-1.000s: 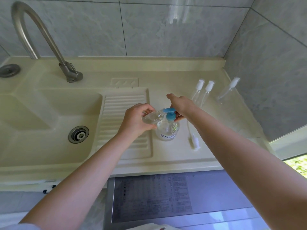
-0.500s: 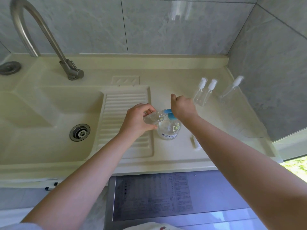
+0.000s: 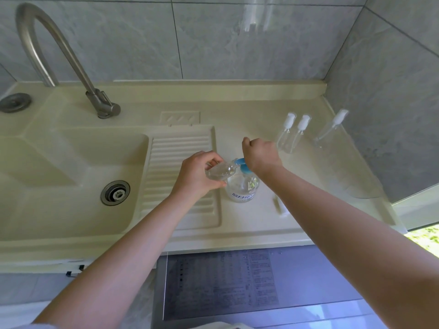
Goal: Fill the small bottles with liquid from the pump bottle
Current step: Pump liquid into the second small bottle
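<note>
Appliance top [image 3: 261, 288]: grey-blue panel with printed text, lower centre of the frame, below the front edge of the surface [image 3: 249, 224].

Loose white pump cap [image 3: 281, 206]: lying on the surface at centre right, just beside the right forearm, partly hidden by it.

Pump bottle [image 3: 242, 186]: clear, round body, blue label text, blue pump head; stands upright on the surface at frame centre, just right of the ribbed drainboard [image 3: 175, 162].

Left hand [image 3: 197, 176]: centre of frame, fingers curled round a small clear bottle [image 3: 219, 172], thumb below and fingers above. The bottle is tilted on its side, mouth toward the blue nozzle, touching or nearly touching it; which cannot be told.

Right hand [image 3: 261, 154]: right of centre, on top of the blue pump head, fingers curled into a loose fist; whether they grip the head or only press it cannot be told.

Sink basin [image 3: 59, 186]: cream, left half of frame, round metal drain [image 3: 115, 192] in its floor.

Two small bottles [image 3: 291, 136]: clear, white caps, standing side by side, upper right of centre.

Third small bottle [image 3: 329, 129]: further right, near the tiled wall [image 3: 237, 43].

Metal faucet [image 3: 61, 55]: curved, upper left.
</note>
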